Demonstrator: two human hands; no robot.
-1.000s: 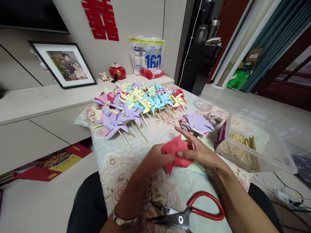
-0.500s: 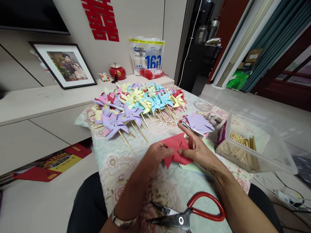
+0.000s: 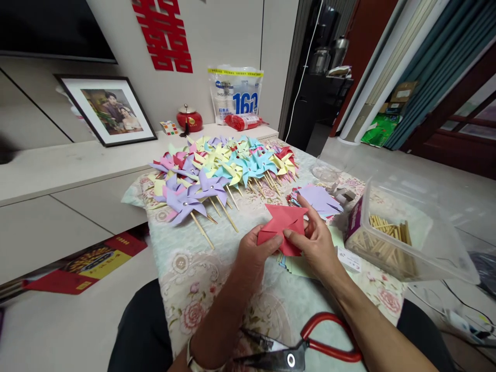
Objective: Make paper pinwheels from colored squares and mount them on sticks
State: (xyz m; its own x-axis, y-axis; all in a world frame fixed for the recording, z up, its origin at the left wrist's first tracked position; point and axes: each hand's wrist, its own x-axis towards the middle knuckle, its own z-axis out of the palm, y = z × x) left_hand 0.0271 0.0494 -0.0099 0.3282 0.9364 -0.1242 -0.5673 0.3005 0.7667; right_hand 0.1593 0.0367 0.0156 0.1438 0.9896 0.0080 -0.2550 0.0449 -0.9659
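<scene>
Head view: both hands are gripping a folded red paper piece (image 3: 282, 223) just above the flowered tablecloth (image 3: 201, 289). The left hand (image 3: 253, 254) is pinching its lower left edge, and the right hand (image 3: 315, 242) is clasping its right side, fingers curled over it. Beyond it, finished paper pinwheels (image 3: 220, 170) are lying in a heap. Red-handled scissors (image 3: 306, 350) are resting near the wrists, and a clear box of sticks (image 3: 399, 232) is sitting to the right.

Between left hand (image 3: 251, 256) and right hand (image 3: 315, 243), folded paper (image 3: 282, 223); behind, pinwheels (image 3: 220, 170) across the table (image 3: 186, 268); right, stick box (image 3: 403, 232); nearest, scissors (image 3: 298, 351).
</scene>
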